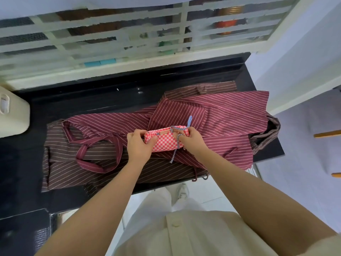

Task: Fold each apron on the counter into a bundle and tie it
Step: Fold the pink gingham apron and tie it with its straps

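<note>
A pale appliance stands at the far left of the black worktop, with bare dark surface between it and the cloth. Next comes a brown striped apron, spread flat and unfolded, its near edge close to the worktop's near lip. A maroon striped apron lies loosely across it with its straps sprawled, also unfolded. In the middle, on top of both, sits the red checked bundle, already folded small. The left hand grips its left end, fingers curled over the fabric. The right hand has its fingers curled on the blue-and-white tie, which runs round the bundle's right part with loose ends trailing far and near. I judge this apron folded and its knot in the making or tightening, with at least two aprons left. To the right, more brown striped cloth droops over the worktop's right edge, so room is tight there; open room lies far and left.
</note>
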